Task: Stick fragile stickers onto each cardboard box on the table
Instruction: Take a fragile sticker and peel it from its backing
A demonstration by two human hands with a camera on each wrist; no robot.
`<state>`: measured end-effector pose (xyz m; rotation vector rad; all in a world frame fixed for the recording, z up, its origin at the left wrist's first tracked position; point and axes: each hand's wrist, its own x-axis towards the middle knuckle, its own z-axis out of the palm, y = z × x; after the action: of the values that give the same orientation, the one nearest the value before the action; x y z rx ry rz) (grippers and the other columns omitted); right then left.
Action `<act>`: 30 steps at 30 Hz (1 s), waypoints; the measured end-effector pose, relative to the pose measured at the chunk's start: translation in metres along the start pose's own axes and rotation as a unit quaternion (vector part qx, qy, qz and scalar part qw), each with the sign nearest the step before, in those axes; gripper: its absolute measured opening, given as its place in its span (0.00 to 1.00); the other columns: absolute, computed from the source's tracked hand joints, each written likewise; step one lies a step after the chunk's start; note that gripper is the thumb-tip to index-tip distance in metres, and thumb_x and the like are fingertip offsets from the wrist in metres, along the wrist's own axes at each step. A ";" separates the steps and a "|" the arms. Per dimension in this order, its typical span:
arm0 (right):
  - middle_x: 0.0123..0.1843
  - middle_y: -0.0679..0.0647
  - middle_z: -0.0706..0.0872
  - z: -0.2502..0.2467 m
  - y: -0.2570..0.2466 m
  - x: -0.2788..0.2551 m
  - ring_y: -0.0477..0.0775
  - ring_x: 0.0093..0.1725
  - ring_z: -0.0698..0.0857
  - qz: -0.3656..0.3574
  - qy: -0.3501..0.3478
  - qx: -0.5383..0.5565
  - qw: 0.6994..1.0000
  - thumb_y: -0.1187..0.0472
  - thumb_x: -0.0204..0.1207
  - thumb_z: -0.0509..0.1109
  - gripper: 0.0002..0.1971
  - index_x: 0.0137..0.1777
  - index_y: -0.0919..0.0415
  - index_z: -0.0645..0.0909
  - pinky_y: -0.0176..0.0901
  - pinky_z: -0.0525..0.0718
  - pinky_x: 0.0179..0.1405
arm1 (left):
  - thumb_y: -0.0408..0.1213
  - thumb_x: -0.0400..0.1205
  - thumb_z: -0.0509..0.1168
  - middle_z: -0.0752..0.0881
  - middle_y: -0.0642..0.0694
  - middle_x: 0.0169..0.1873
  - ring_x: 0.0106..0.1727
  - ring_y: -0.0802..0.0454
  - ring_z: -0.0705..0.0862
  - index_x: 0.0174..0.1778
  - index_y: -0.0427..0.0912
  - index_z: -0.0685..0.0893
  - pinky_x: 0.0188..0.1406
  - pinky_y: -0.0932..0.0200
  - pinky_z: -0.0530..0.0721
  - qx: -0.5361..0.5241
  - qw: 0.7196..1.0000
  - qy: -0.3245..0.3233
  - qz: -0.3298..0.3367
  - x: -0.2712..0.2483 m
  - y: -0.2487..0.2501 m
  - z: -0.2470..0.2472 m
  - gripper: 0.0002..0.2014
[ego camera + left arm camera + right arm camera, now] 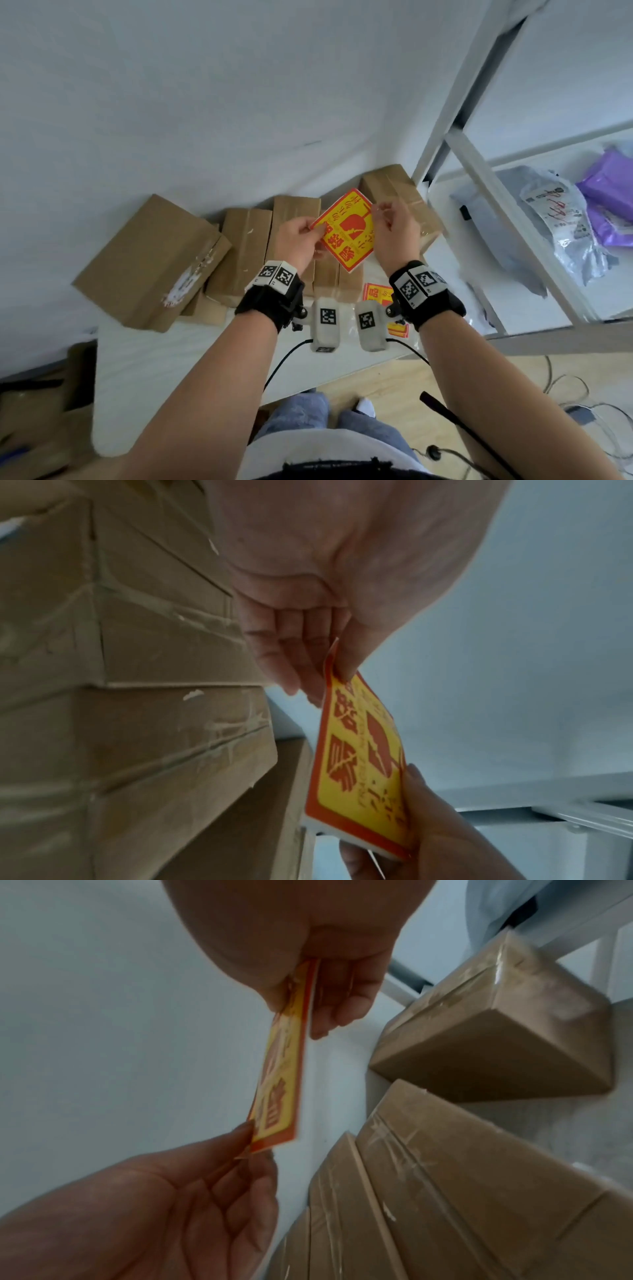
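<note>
A yellow and red fragile sticker [346,229] is held up in the air over the row of cardboard boxes [246,246]. My left hand [308,231] pinches its left corner and my right hand [383,214] pinches the opposite corner. In the left wrist view the sticker [359,764] shows a white backing edge, and its corner curls between thumb and fingers [291,656]. The right wrist view shows the sticker [281,1074] edge-on between both hands. A bigger box [150,260] lies at the left and a taped box [394,185] at the right end.
More stickers [376,294] lie on the white table [171,377] behind my wrists. A white metal rack [479,164] stands at the right, holding plastic bags [555,212] and a purple package [609,192]. The wall runs close behind the boxes.
</note>
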<state>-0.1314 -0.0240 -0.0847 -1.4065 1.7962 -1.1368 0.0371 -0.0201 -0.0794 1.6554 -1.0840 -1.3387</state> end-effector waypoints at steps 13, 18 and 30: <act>0.61 0.46 0.87 0.071 -0.026 0.003 0.51 0.67 0.78 -0.095 -0.128 -0.155 0.975 0.54 0.81 0.69 0.13 0.64 0.48 0.85 0.49 0.69 0.68 | 0.43 0.78 0.76 0.92 0.52 0.39 0.42 0.54 0.90 0.40 0.51 0.88 0.48 0.55 0.87 0.068 0.997 -0.019 0.023 0.035 -0.019 -0.063 0.03; 0.42 0.47 0.89 0.078 -0.021 0.004 0.47 0.43 0.84 -0.030 -0.203 -0.105 0.973 0.59 0.79 0.72 0.05 0.48 0.54 0.89 0.41 0.79 0.41 | 0.46 0.79 0.74 0.91 0.53 0.41 0.43 0.56 0.89 0.48 0.48 0.92 0.47 0.58 0.85 0.152 0.987 -0.018 0.057 0.046 -0.017 -0.069 0.08; 0.44 0.54 0.91 0.049 0.020 0.042 0.55 0.46 0.90 0.071 -0.164 0.045 0.983 0.59 0.81 0.69 0.04 0.45 0.54 0.85 0.55 0.90 0.49 | 0.48 0.75 0.77 0.83 0.57 0.48 0.47 0.58 0.83 0.54 0.51 0.79 0.41 0.63 0.75 0.256 0.955 0.149 0.024 0.035 -0.009 -0.023 0.17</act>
<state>-0.1103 -0.0759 -0.1227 -1.3032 1.5632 -0.8458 0.0650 -0.0487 -0.0963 2.1038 -1.3460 -0.7716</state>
